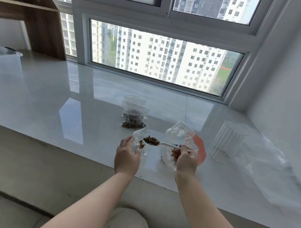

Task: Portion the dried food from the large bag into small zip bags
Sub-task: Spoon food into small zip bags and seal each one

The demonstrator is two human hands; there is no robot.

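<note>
My left hand (127,156) grips a small clear zip bag (141,137) with its mouth open and a few brown dried pieces inside. My right hand (185,159) holds a white spoon (169,145) by its handle; the bowl carries brown dried food (150,140) right at the small bag's mouth. Behind my right hand stands the large clear bag (182,135) with an orange-red patch, its top open. Filled small zip bags (134,115) lie stacked on the sill farther back.
A clear ribbed glass cup (228,142) stands to the right of the large bag. A loose clear plastic sheet (270,166) lies at the far right. The glossy white window sill (58,93) stretches to the left; a wooden shelf (37,17) stands at the back left.
</note>
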